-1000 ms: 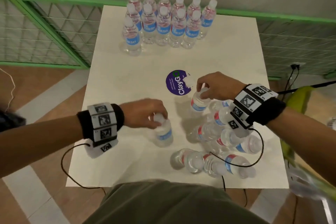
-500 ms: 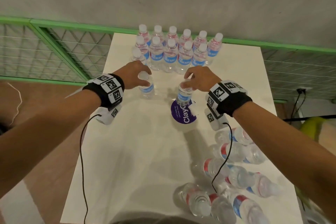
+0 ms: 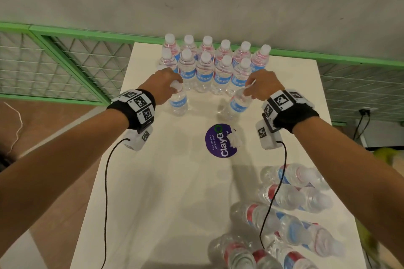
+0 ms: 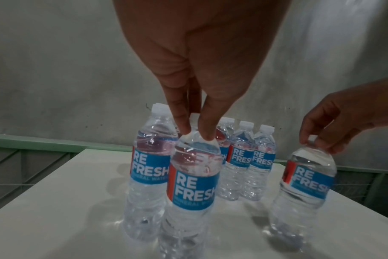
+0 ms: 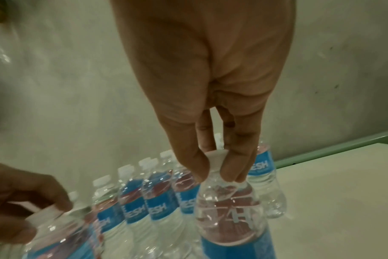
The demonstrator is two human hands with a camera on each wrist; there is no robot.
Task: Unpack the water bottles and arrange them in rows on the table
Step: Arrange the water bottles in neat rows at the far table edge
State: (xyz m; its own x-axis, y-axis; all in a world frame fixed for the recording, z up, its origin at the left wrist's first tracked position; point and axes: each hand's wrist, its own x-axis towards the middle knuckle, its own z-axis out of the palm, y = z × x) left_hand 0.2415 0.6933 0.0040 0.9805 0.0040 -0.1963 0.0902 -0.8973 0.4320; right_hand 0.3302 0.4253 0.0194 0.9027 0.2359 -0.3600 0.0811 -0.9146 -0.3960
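Two rows of upright water bottles (image 3: 204,65) with blue labels stand at the far end of the white table (image 3: 153,181). My left hand (image 3: 165,85) pinches the cap of a bottle (image 3: 178,102) just in front of the rows' left end; the left wrist view shows the fingertips (image 4: 205,133) round its neck. My right hand (image 3: 262,86) pinches the cap of another bottle (image 3: 237,105), which leans tilted near the rows' right end; in the right wrist view the fingers (image 5: 197,168) close on its white cap (image 5: 214,157).
Several bottles (image 3: 284,214) lie on their sides at the near right of the table. A round purple sticker (image 3: 220,143) marks the table's middle. A green railing (image 3: 65,35) with wire mesh runs behind the table, a grey wall beyond.
Both hands have carried their bottles from the near part of the table to the far end, up to the standing rows.
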